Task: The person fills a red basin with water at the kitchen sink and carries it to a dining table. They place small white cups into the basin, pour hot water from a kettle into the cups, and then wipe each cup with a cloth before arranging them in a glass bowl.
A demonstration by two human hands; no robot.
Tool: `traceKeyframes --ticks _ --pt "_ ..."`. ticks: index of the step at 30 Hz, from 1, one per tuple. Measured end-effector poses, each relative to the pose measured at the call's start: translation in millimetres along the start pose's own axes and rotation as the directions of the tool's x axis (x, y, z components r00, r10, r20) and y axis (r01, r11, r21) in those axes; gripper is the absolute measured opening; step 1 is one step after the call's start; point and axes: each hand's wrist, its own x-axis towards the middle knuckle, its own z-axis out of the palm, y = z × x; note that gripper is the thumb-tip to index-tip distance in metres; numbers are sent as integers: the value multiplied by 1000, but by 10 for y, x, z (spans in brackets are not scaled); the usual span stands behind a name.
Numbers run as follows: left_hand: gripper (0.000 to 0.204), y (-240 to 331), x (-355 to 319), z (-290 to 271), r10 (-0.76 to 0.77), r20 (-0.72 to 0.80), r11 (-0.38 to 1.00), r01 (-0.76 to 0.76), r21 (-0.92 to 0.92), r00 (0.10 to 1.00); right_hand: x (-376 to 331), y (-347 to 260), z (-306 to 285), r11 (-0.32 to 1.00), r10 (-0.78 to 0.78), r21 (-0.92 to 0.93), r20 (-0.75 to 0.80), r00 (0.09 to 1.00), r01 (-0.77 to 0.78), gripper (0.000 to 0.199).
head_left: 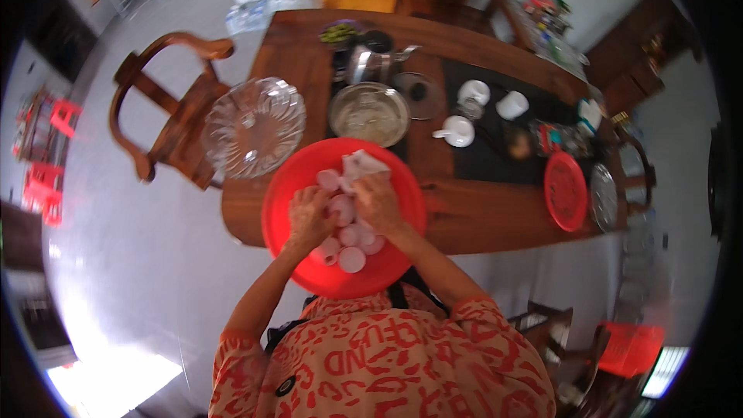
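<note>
Two bare hands, both inside a red basin [276, 209]. Left hand [311, 215] half curled, fingers at a small pale cup [340, 208]; can't tell if it grips or just touches. Right hand [377, 203] bunched, holding a white cloth [364, 164], apparently; fingertips hidden, exact grip unclear. More small pale cups [352, 259] lie loose in a heap under and between the hands.

Handling, my judgement: take one cup at a time, steady it by the rim with the left, work the cloth with the right, lift clear of the heap so cups don't knock. Basin seems to stick out past the near edge of the tabletop [495, 220], toward the body, so pressing down hard could tip it.

Beyond the basin: metal pan [368, 116] right behind it, limits reach that way; kettle [364, 66] behind that, glass lid [419, 97] beside. Left, a big fluted glass dish [259, 128] near the basin, chair [174, 112] past it. Right, white cups [511, 105] on a dark mat [484, 162], well apart. Further right, red tray [566, 192] and a clear dish [604, 197]. Right side near the basin looks least crowded.
</note>
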Motion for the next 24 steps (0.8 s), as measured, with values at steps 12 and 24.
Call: traceKeyframes --ticks 12,24 --pt "37 76 357 484 127 123 991 -132 35 984 28 101 19 948 266 -222 156 951 -229 34" --pt "12 -66 483 665 181 128 977 -193 88 975 68 153 358 878 391 -369 185 902 -305 23"
